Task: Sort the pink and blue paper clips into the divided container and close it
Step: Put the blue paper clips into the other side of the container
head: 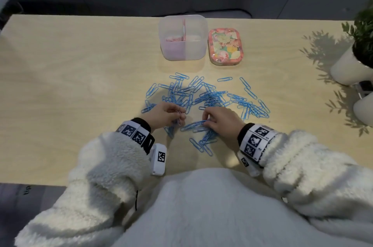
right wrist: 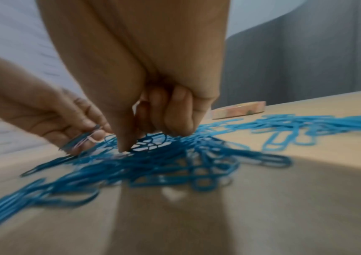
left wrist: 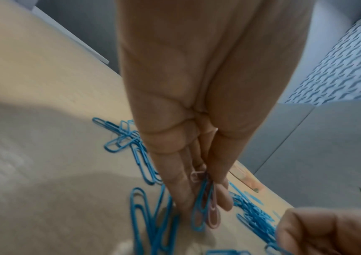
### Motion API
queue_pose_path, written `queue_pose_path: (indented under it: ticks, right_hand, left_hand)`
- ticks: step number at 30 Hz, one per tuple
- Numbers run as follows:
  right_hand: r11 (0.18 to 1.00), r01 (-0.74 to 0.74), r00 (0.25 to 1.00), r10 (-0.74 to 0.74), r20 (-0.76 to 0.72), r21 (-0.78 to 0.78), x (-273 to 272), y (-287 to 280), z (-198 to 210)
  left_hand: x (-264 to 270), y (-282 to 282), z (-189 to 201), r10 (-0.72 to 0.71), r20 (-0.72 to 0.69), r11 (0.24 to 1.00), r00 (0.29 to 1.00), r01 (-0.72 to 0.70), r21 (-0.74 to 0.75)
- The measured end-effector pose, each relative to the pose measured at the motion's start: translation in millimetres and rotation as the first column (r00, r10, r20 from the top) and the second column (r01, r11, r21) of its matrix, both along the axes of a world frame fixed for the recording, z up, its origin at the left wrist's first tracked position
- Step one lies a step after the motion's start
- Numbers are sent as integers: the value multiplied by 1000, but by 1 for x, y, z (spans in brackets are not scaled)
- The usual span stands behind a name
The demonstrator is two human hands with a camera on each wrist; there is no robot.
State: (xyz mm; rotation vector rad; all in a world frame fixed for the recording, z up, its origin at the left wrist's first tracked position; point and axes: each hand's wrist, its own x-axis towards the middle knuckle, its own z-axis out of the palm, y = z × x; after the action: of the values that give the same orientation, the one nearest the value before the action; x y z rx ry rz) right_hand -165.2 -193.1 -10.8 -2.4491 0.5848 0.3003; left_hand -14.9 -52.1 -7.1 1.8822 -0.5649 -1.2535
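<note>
Many blue paper clips [head: 205, 95] lie scattered in the middle of the wooden table [head: 80, 85]. My left hand [head: 178, 116] pinches a small bundle of blue and pink clips [left wrist: 205, 207] just above the table. My right hand [head: 206, 122] is curled down into the near part of the pile, with thumb and fingers [right wrist: 175, 119] pinching blue clips [right wrist: 153, 146]. The translucent divided container [head: 182, 53] stands open at the back, with pink clips [head: 174, 38] in its left compartment. Its floral lid [head: 225, 46] lies flat to its right.
Two white pots [head: 349, 67] [head: 363, 109] with a leafy plant [head: 363, 31] stand at the table's right edge. The table's near edge runs under my sleeves [head: 113, 166]. Bare wood stretches to the left of the clips.
</note>
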Motion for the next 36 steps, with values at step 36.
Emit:
queue_pose_path:
  ticks: [36]
  right_hand:
    - [544, 458, 860, -472, -195, 703, 17, -10, 12]
  left_hand:
    - [-14, -23, 5, -171, 419, 985, 892, 167, 47]
